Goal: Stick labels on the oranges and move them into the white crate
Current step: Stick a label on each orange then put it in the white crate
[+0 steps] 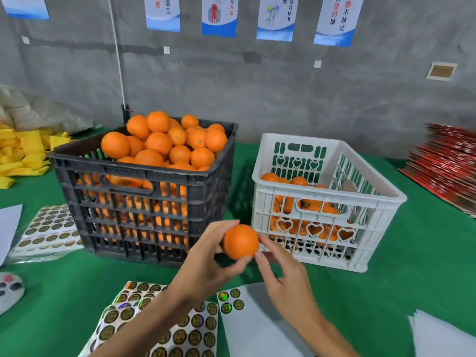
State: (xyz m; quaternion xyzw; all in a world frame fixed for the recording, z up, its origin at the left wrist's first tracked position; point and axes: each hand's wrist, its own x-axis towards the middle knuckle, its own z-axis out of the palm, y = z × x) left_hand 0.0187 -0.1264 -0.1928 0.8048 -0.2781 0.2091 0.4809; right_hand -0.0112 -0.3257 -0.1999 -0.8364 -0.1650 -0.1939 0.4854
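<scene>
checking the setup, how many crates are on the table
2. A black slatted plastic crate heaped with oranges sits left of centre on the green-covered table; a white plastic crate, partly filled with oranges, stands to its right. None seem hidden.

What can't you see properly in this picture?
- Head view: whether the orange has a label; its far side is turned away, between the left hand and right hand.
- How many oranges lie in the white crate; its walls hide most.
- Poster tops: cut off by the edge.
</scene>
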